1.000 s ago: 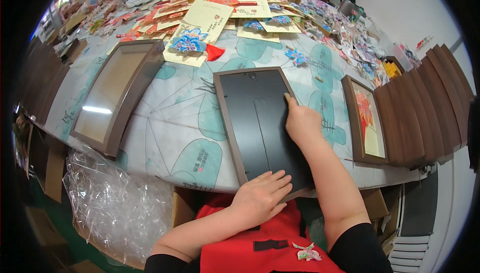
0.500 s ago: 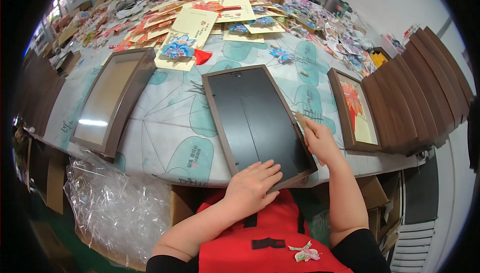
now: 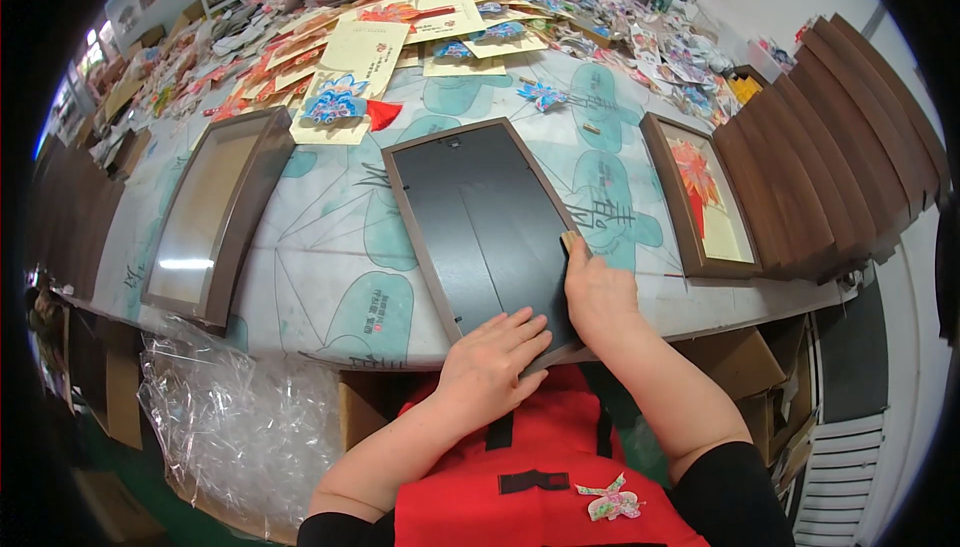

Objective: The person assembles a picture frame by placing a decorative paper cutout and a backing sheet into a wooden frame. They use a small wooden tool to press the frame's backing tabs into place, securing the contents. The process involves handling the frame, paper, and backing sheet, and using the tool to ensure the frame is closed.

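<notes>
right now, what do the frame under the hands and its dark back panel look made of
Frame: looks like brown wood or wood-look moulding, matte with a faint grain; which one is unclear. Back panel: flat, matte black board, probably fibreboard or card, with only a dull sheen. Left hand and right hand press on it.
</notes>
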The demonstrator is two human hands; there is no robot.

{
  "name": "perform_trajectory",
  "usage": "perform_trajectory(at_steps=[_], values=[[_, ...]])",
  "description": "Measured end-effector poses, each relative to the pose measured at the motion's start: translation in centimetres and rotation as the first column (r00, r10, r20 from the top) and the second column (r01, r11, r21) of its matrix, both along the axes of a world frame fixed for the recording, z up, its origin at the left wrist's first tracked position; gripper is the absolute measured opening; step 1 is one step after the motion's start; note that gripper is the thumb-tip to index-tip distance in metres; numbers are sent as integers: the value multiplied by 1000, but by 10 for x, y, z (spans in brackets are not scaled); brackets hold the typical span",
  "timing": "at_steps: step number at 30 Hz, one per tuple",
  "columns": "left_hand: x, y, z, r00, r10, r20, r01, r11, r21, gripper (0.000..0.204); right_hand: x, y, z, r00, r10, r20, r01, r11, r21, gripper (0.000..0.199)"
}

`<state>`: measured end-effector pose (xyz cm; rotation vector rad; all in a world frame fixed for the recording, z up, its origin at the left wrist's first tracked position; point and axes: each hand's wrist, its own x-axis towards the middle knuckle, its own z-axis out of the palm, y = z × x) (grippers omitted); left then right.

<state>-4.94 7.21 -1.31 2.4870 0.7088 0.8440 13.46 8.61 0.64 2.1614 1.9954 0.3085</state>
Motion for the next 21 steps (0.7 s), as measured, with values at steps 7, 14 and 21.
perform_trajectory(at_steps=[7, 14, 21], values=[[1, -1, 1, 1000, 4, 7, -5, 1000, 27, 40, 3, 0, -4, 999, 42, 29, -43, 998, 46, 55], [2, -2, -2, 1000, 10, 5, -10, 999, 32, 40, 34, -6, -3, 915, 226, -334, -140, 955, 261, 42], [2, -5, 0, 1000, 3, -30, -2, 999, 34, 41, 21, -10, -2, 979, 161, -124, -138, 975, 174, 46]])
